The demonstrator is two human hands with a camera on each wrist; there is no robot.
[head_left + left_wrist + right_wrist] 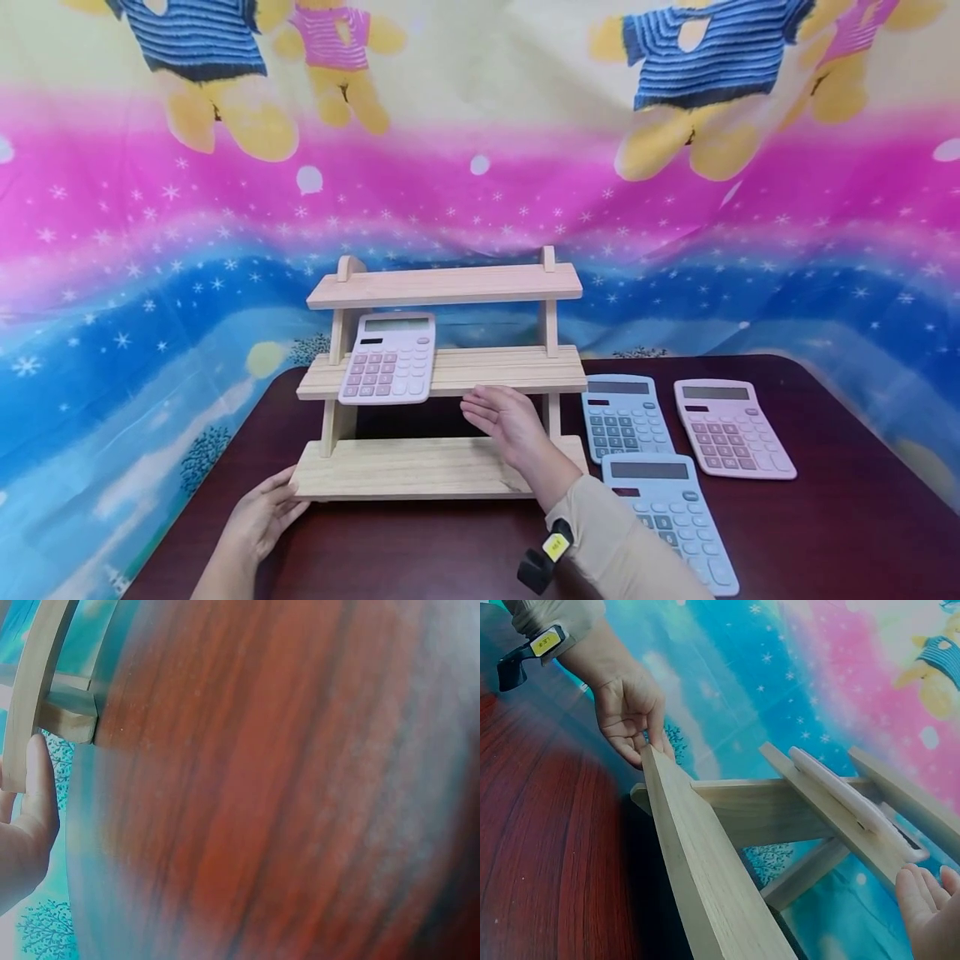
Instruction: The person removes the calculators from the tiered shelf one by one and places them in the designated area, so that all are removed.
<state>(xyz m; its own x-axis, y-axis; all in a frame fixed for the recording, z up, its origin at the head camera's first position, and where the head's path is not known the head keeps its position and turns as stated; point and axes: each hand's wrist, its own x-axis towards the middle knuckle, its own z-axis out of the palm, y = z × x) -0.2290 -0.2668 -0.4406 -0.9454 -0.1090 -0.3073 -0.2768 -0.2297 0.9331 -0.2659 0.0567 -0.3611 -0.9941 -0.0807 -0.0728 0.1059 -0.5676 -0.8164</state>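
A three-tier wooden shelf (450,471) stands on the dark table. My left hand (258,518) pinches the left end of its bottom board, thumb on one face and fingers on the other, as the left wrist view shows. A white calculator with pink keys (388,360) leans upright on the middle board, toward its left end. My right hand (512,423) is in front of the middle board, right of that calculator, with fingers extended and nothing held. In the right wrist view its fingertips (909,879) are close to the board's edge; contact is unclear.
Right of the shelf, two blue calculators (621,415) (667,517) and another pink one (733,428) lie face up on the table (840,533). My right sleeve partly covers the nearer blue one. A patterned cloth (480,200) hangs behind the table.
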